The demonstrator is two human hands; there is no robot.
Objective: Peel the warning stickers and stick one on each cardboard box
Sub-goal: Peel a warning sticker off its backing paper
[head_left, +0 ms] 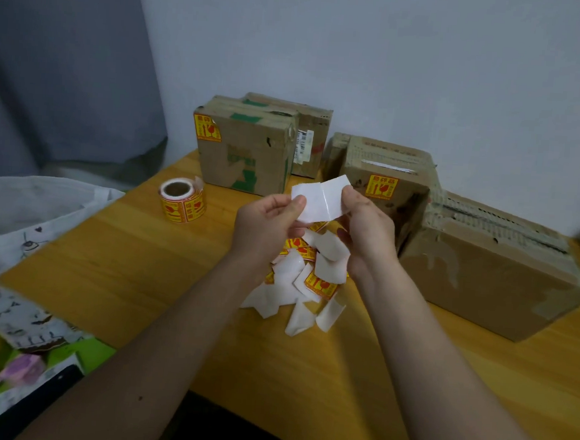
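Both hands up over counter (141, 264): left hand (267, 223) & right hand (366, 232) each pinch an end of a white strip (320, 201). Scrap pile (306, 279) lies beneath. Roll (182, 200) stands far left. Behind, stickers on left box (252, 155) & mid box (391, 178); right box (494, 268) shows none.

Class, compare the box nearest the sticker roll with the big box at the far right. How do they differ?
The box by the roll carries a yellow warning sticker on its front; the big box shows none. The first has green markings and stands taller than wide; the second is plain, lower and longer. Both are worn brown cardboard on the wooden table.
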